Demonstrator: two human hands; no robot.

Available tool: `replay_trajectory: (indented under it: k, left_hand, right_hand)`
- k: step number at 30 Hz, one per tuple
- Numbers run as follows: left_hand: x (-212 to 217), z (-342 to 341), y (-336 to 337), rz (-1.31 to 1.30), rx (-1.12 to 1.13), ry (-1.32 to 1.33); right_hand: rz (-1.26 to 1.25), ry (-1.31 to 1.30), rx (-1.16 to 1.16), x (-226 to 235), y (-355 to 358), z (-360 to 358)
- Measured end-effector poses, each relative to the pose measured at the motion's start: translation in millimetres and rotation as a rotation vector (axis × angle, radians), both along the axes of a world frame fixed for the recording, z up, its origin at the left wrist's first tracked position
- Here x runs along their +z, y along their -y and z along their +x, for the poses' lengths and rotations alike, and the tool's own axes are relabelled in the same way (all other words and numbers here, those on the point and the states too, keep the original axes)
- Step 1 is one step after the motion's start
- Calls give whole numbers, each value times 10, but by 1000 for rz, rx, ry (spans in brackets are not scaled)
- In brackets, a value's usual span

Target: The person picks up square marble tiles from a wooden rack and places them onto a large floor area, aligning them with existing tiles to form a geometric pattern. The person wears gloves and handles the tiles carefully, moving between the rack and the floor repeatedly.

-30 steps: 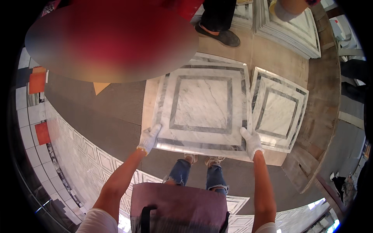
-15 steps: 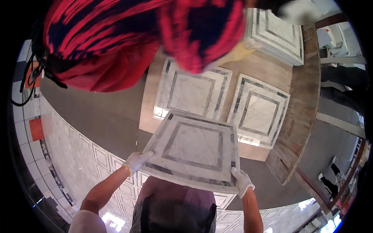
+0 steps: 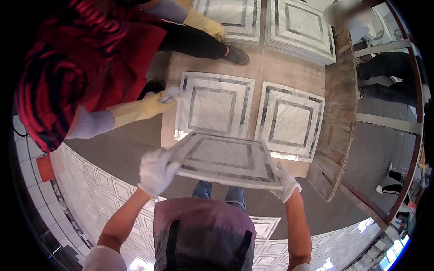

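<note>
Broadly, a pale wooden base (image 3: 294, 74) carries a left stack (image 3: 230, 18) and a right stack (image 3: 300, 27) of framed marble tiles at its far end, with a co-worker (image 3: 45, 99) in red and black leaning in from the left, one yellow glove on the left stack and the other by a single left tile (image 3: 212, 104) that lies beside a right tile (image 3: 293, 122). Nearer, a grey-banded slab (image 3: 221, 157) hangs tilted above the floor, before the wearer's legs. White-gloved, the left hand (image 3: 157, 171) and right hand (image 3: 285, 183) hold its two near corners.
</note>
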State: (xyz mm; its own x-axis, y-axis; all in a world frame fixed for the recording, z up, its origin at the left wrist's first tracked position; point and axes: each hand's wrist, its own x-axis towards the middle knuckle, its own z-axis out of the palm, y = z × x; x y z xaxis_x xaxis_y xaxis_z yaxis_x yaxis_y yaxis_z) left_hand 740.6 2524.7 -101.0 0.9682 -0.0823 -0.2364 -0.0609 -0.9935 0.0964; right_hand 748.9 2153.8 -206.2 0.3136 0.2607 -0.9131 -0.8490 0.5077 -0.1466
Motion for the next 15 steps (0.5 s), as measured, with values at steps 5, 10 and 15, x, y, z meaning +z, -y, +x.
replay_trajectory:
  k: [5,10,15]
  left_hand:
    - [-2,95,621,-132,-245,-6]
    - [67,168,658,-62,-237,-42]
    - [98,182,689,-72,-204,-147]
  right_hand:
    - [51,50,13,197,18,227]
    - [-10,68,10,303,-35,127]
    - [-2,-43,65,81,16,-290]
